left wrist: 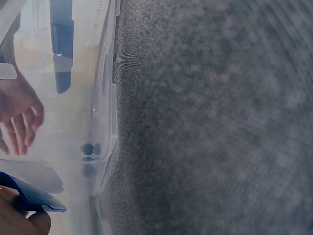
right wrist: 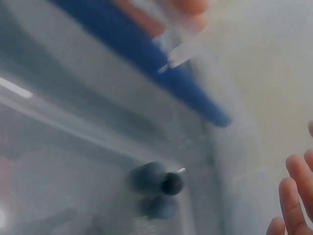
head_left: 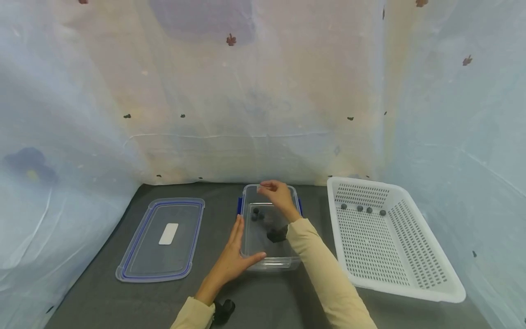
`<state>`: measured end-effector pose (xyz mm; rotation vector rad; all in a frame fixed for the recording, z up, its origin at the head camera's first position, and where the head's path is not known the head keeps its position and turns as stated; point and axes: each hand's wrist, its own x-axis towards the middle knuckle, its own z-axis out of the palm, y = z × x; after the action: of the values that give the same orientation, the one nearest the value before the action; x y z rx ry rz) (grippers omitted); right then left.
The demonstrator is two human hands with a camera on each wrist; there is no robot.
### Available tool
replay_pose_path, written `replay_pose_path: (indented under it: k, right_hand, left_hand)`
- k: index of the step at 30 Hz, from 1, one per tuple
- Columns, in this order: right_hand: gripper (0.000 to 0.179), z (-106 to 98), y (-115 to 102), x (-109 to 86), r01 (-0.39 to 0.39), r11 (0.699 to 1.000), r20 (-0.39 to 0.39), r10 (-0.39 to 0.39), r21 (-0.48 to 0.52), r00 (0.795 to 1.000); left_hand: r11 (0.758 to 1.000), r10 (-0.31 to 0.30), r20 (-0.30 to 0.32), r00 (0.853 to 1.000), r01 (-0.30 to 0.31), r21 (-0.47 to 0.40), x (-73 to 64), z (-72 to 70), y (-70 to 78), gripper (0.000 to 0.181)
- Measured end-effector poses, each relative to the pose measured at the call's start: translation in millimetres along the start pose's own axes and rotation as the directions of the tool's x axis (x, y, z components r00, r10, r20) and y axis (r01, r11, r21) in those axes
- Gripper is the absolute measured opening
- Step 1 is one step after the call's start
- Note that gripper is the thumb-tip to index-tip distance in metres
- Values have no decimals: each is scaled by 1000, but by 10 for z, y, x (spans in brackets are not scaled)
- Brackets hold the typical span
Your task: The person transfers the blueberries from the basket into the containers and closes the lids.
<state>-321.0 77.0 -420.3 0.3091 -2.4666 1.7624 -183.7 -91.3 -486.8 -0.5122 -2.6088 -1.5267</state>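
Note:
A clear plastic box (head_left: 258, 265) with blue side latches stands in the middle of the table. My left hand (head_left: 230, 262) rests against its left side, fingers extended along the wall and thumb at the near left corner. Fingertips (left wrist: 36, 223) touch a blue latch flap (left wrist: 41, 200) in the left wrist view. Over the box's far part is my right hand (head_left: 281, 198), its fingers loosely bent and nothing visible between them. Several small dark balls (head_left: 255, 213) lie inside the box, blurred in the right wrist view.
A clear lid (head_left: 181, 256) with a blue seal and a white label lies on the dark table at left. At right stands a white perforated basket (head_left: 445, 297) with several dark balls (head_left: 369, 210) near its far wall. Patterned sheeting (head_left: 255, 91) encloses the table.

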Motion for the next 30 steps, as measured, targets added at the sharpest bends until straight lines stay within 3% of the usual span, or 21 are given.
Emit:
replay_pose_path:
  k: [9, 14, 21, 30]
  right_hand:
    - [32, -335, -272, -37, 27, 994, -2, -27, 101, 1000]
    - [40, -606, -359, -73, 49, 993, -20, -47, 105, 999]
    - [37, -976, -409, -163, 134, 987, -87, -142, -90, 986]
    - [35, -1445, -282, -235, 217, 924, -168, -279, -315, 945]
  left_hand:
    - [1000, 10, -3, 1000, -10, 3, -4, 24, 3, 114]
    - [1000, 17, -9, 1000, -17, 16, 2, 26, 8, 115]
    - [1000, 10, -17, 1000, -9, 23, 2, 15, 10, 115]
    - [1000, -1, -18, 1000, 1, 17, -11, 6, 3, 115]
